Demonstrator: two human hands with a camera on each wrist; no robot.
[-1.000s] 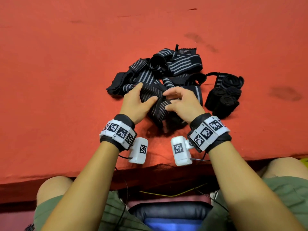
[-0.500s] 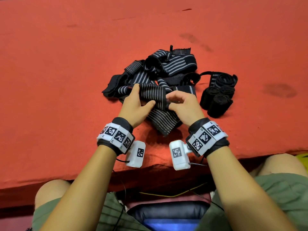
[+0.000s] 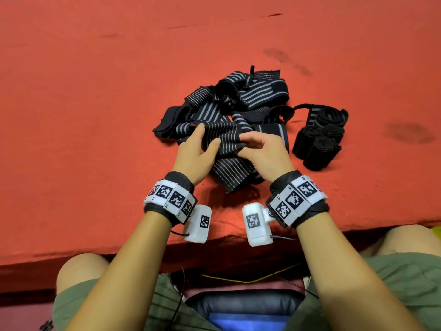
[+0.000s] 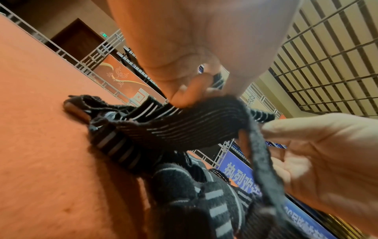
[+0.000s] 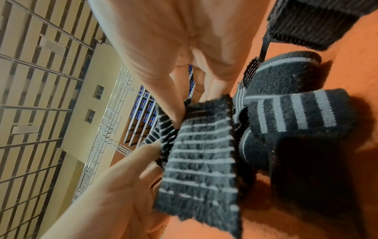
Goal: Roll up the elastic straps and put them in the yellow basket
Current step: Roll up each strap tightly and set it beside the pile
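Note:
A black elastic strap with thin grey stripes (image 3: 226, 139) is stretched between my two hands just above the red table. My left hand (image 3: 202, 144) pinches its left part between thumb and fingers. My right hand (image 3: 253, 146) pinches its right part, and the free end (image 3: 233, 173) hangs toward me. The same strap (image 4: 184, 127) crosses the left wrist view, and its fuzzy end (image 5: 202, 161) fills the right wrist view. Behind my hands lies a tangled pile of loose striped straps (image 3: 238, 101). Several rolled black straps (image 3: 319, 137) lie to the right. The yellow basket is not identifiable.
The red cloth-covered table (image 3: 95, 91) stretches far to the left and back. Its near edge (image 3: 119, 254) runs just past my wrists, with my knees below. A sliver of something yellow (image 3: 436, 229) shows at the right edge.
My hands have lifted the strap off the pile and pulled it out flat between them; its loose end now hangs toward me. The pile and rolls have not moved.

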